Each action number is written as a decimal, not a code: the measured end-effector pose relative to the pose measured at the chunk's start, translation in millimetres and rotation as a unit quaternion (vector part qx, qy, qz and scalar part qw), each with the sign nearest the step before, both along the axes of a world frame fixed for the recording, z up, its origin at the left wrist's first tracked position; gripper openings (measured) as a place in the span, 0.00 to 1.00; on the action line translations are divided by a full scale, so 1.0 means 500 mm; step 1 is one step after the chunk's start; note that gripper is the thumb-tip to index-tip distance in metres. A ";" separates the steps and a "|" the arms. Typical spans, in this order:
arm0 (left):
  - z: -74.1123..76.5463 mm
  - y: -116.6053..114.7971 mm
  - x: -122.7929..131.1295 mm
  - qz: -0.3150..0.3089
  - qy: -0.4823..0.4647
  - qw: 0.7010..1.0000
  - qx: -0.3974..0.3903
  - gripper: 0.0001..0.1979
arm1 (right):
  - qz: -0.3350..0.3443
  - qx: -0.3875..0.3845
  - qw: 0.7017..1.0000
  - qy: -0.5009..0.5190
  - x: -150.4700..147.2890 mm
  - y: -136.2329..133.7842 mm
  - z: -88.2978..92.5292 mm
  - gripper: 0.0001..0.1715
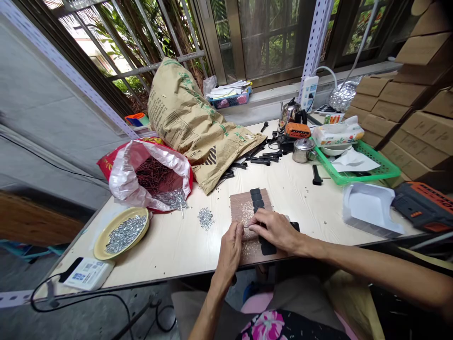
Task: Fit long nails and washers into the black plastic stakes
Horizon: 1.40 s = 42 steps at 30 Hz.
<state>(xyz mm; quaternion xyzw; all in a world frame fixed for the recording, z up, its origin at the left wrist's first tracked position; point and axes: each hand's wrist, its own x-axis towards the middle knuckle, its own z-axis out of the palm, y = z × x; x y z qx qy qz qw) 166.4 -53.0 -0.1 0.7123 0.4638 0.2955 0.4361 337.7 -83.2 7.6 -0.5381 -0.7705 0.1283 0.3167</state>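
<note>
Over a brown wooden board (236,203), my left hand (230,248) and my right hand (278,230) come close together with fingers pinched. A thin, small piece shows between the fingertips; its kind is too small to make out. Tiny pale bits (247,206) lie scattered on the board under and around both hands. A row of black rounded-square pads (258,204) runs along the board, partly hidden by my right hand. To the left is a small heap of shiny metal pieces (205,218).
At left stand a yellow bowl (100,244) of small metal pieces, a white box (88,274) with a cable, and a red bag (106,165) of dark-red pins. Behind lies a big paper sack (184,113). A green tray (380,177), metal cup (303,152) and white bin (368,208) stand right.
</note>
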 end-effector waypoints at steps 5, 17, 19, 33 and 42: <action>-0.009 0.001 0.003 -0.005 -0.080 0.987 -0.139 0.17 | 0.001 0.152 0.977 -0.148 0.002 -0.004 -0.002 0.12; -0.012 -0.006 0.004 0.006 -0.182 0.938 -0.295 0.20 | 0.016 0.189 0.965 -0.181 0.004 -0.001 0.006 0.12; -0.014 -0.005 0.002 -0.004 -0.180 0.938 -0.297 0.20 | 0.016 0.191 0.964 -0.182 0.003 -0.001 0.004 0.12; -0.008 0.000 0.002 0.005 0.018 0.999 0.049 0.16 | 0.025 0.038 0.999 -0.022 0.004 -0.011 -0.013 0.10; -0.003 0.004 0.002 0.000 0.030 0.998 0.052 0.17 | 0.007 0.054 0.994 -0.094 0.002 -0.012 -0.004 0.12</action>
